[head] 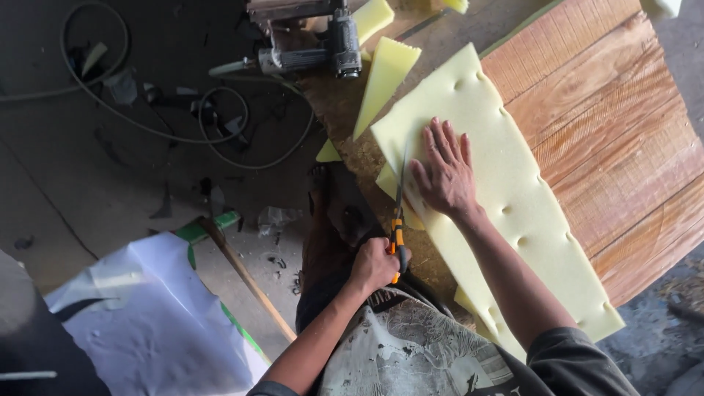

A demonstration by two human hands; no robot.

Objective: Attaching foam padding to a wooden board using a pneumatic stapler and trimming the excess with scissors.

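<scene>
One long foam sheet (506, 191) lay on the counter (616, 139), running from far left to near right across it. The foam was pale yellow, soft-looking, roughly rectangular, with small scalloped notches along both long edges. Two loose offcuts of the same foam were counted further off: a tapering wedge (385, 81) with a wavy end, just beyond the sheet's far corner, and a smaller block (372, 17) beside a power tool (323, 45). A third small scrap (328, 152) sat at the counter's left edge. The counter showed two surfaces: reddish-brown grained wooden boards on the right, rough chipboard on the left.

The right hand (446, 176) lay flat on the foam sheet, palm down, fingers spread and pointing away, holding nothing and pressing the sheet near its left edge. The left hand (375, 265) was closed in a fist around the orange-and-black handle of one knife (398, 213), whose narrow blade pointed away along the sheet's left edge, just beside the right hand's thumb. Both forearms were bare and extended forward.

On the grey floor to the left lay one looped cable (220, 125), one wooden stick (246, 275) and one white sheet (154, 323) with green edging.
</scene>
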